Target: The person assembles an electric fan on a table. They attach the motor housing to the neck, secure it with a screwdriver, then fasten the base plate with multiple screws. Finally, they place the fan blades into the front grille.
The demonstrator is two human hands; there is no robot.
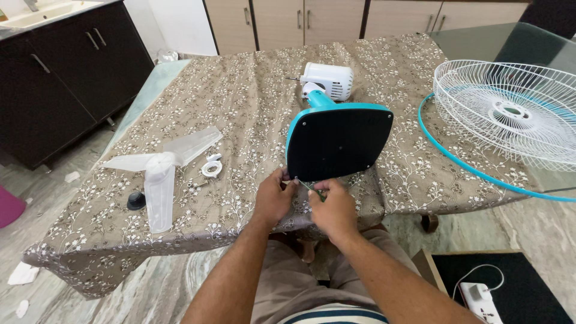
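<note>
On the floral tablecloth (240, 108), both hands pinch at the fan base (338, 144).

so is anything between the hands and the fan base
Nothing visible. The left hand and right hand are both already at the lower edge of the fan base, with a thin green tool between them.

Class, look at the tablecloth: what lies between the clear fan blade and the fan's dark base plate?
In the head view, a small white ring-shaped part lies on the tablecloth between the clear fan blade and the base plate.
</note>
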